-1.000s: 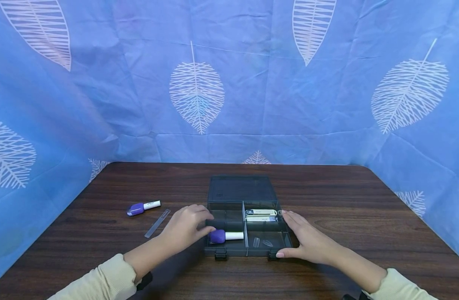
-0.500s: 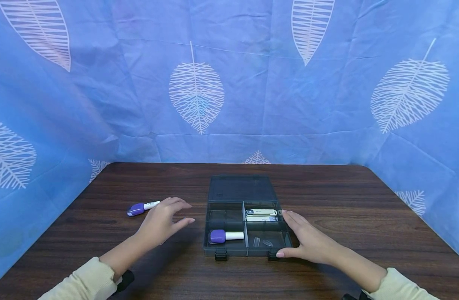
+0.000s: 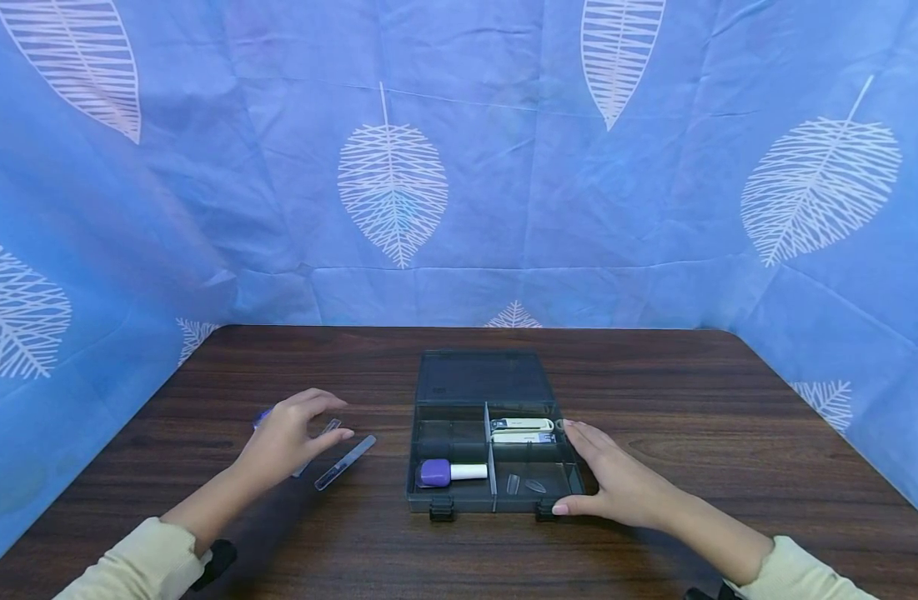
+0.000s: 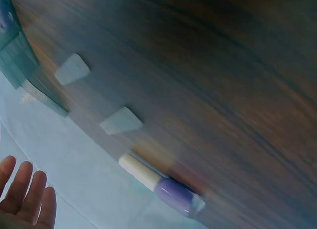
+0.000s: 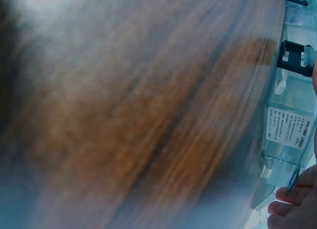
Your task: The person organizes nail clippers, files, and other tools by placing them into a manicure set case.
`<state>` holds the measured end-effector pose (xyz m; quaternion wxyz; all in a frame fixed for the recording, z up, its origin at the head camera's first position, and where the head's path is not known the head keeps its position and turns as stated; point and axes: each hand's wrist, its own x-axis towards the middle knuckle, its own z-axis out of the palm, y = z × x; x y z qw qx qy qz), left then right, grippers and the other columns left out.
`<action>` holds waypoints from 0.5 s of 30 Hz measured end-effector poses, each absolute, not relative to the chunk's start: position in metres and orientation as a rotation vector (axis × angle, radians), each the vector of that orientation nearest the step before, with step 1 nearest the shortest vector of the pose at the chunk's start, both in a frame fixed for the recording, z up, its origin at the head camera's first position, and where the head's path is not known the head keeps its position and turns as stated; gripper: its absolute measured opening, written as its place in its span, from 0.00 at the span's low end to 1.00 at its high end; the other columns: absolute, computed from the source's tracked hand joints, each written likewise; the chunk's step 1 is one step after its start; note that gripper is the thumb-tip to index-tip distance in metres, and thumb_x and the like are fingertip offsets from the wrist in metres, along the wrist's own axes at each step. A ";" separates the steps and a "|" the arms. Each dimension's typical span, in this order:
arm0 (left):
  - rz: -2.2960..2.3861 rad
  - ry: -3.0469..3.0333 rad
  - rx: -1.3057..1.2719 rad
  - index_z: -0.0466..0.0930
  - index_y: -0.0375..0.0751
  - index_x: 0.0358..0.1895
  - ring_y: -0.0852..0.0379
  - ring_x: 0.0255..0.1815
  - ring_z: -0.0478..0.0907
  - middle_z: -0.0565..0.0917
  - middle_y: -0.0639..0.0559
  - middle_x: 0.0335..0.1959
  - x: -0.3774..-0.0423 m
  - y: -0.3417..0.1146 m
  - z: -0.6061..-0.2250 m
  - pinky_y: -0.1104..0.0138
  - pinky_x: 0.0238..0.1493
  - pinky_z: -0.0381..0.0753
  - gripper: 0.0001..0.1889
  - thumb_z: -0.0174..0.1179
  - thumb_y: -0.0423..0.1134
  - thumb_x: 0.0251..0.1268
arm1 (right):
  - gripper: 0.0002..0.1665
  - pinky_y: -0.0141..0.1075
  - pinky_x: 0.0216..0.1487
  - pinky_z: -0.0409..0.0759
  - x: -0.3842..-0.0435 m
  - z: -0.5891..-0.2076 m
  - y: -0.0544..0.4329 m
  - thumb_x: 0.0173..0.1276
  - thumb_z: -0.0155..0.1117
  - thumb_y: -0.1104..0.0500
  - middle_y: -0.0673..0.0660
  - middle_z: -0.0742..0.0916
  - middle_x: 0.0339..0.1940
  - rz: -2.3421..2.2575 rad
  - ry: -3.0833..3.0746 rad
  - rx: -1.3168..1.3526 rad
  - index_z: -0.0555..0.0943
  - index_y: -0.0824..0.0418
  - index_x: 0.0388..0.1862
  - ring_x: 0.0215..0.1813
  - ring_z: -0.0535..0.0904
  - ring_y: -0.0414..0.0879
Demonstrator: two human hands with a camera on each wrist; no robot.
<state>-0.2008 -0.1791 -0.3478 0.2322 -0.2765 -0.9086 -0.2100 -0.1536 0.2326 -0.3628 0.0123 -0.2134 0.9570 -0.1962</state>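
My left hand (image 3: 289, 437) hovers over the left side of the table with thumb and fingers apart, holding nothing. Beneath and beside it lie two clear, flat strips, like nail files; one strip (image 3: 346, 462) shows fully, the other (image 3: 301, 468) is partly covered. A purple nail polish bottle (image 4: 171, 192) with a white cap lies beyond that hand, mostly hidden in the head view. My right hand (image 3: 627, 483) rests against the right side of a dark translucent divided box (image 3: 466, 503), its fingers extended along the wall and thumb at the front corner.
The box lid (image 3: 483, 377) lies back, away from me. Inside are another purple nail polish bottle (image 3: 451, 472) at front left, nail clippers (image 3: 522, 431) at back right, and small clear nail-tip-like pieces (image 3: 534, 485) at front right. A leaf-patterned blue cloth (image 3: 459, 208) hangs behind the table.
My left hand has moved left from the box's edge to above the clear strips, uncovering the nearer strip and covering most of the loose polish bottle. My right hand stays put.
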 end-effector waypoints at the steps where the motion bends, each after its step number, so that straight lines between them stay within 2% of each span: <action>1: -0.580 -2.504 -0.753 0.82 0.38 0.43 0.52 0.35 0.81 0.83 0.48 0.40 -0.201 -0.181 -0.348 0.65 0.31 0.81 0.17 0.70 0.39 0.49 | 0.63 0.63 0.59 0.65 -0.154 -0.363 0.233 0.51 0.61 0.29 0.73 0.62 0.70 -0.613 2.983 -0.663 0.54 0.70 0.71 0.69 0.58 0.69; 4: -0.580 -2.506 -0.731 0.83 0.38 0.43 0.50 0.38 0.82 0.83 0.48 0.41 -0.203 -0.186 -0.350 0.62 0.33 0.82 0.17 0.70 0.39 0.49 | 0.63 0.63 0.59 0.65 -0.153 -0.363 0.233 0.51 0.61 0.28 0.73 0.62 0.70 -0.614 2.983 -0.656 0.53 0.70 0.71 0.70 0.57 0.68; 9: -0.582 -2.485 -0.709 0.83 0.37 0.43 0.51 0.33 0.82 0.83 0.46 0.40 -0.207 -0.197 -0.351 0.67 0.25 0.76 0.17 0.70 0.38 0.47 | 0.63 0.63 0.59 0.65 -0.154 -0.364 0.233 0.51 0.60 0.28 0.72 0.62 0.70 -0.608 2.983 -0.655 0.53 0.69 0.72 0.70 0.57 0.68; 15: -0.572 -2.534 -0.643 0.82 0.34 0.44 0.48 0.36 0.82 0.83 0.43 0.40 -0.214 -0.212 -0.352 0.59 0.32 0.81 0.19 0.70 0.38 0.48 | 0.63 0.63 0.60 0.64 -0.153 -0.363 0.232 0.52 0.60 0.28 0.73 0.61 0.70 -0.622 2.969 -0.652 0.53 0.69 0.72 0.70 0.56 0.69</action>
